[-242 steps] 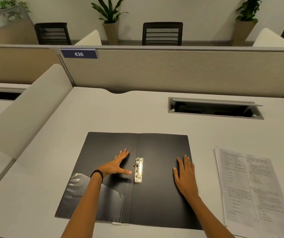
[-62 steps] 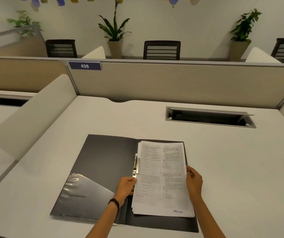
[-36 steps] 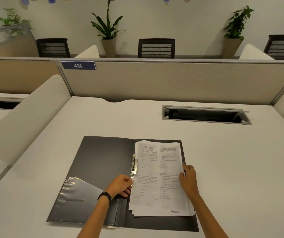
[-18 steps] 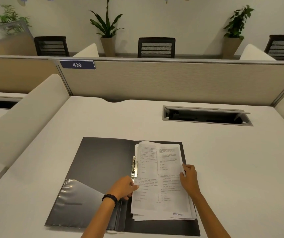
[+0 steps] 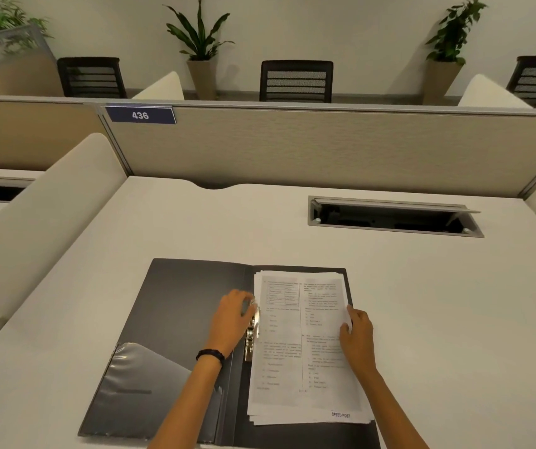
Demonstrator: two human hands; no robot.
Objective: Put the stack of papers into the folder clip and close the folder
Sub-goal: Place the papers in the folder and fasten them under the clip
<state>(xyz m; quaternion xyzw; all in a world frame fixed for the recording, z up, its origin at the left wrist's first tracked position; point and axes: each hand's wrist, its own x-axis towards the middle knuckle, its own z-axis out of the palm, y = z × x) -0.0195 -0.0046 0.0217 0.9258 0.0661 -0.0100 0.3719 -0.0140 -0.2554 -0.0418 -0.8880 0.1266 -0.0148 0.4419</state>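
resting on the right half of the open folder (image 5: 195, 306), the stack of papers (image 5: 305, 348) lies nearest the person, its loose sheets fanned a little at the bottom edge. it looks light and floppy, a sheaf that slides and skews sheet over sheet, so i judge it wants holding flat by its edges rather than lifting by one corner. the right hand (image 5: 357, 338) sits at the right margin, fingers bent onto the sheets and thumb under or beside the edge; it pins the pile more than it clamps it. the left hand (image 5: 232, 319) is at the spine, fingers curled together over the upper part of the metal clip (image 5: 253, 335), which runs along the left edge of the papers; whether it grips the lever i cannot tell. the clear pocket (image 5: 143, 384) lies on the left flap, untouched.

against half a second ago, the left hand has moved up the spine, from beside the lower part of the clip to its top, while the right hand and the papers have barely shifted. farther off the tabletop (image 5: 227, 222) is bare up to the cable hatch (image 5: 393, 217).
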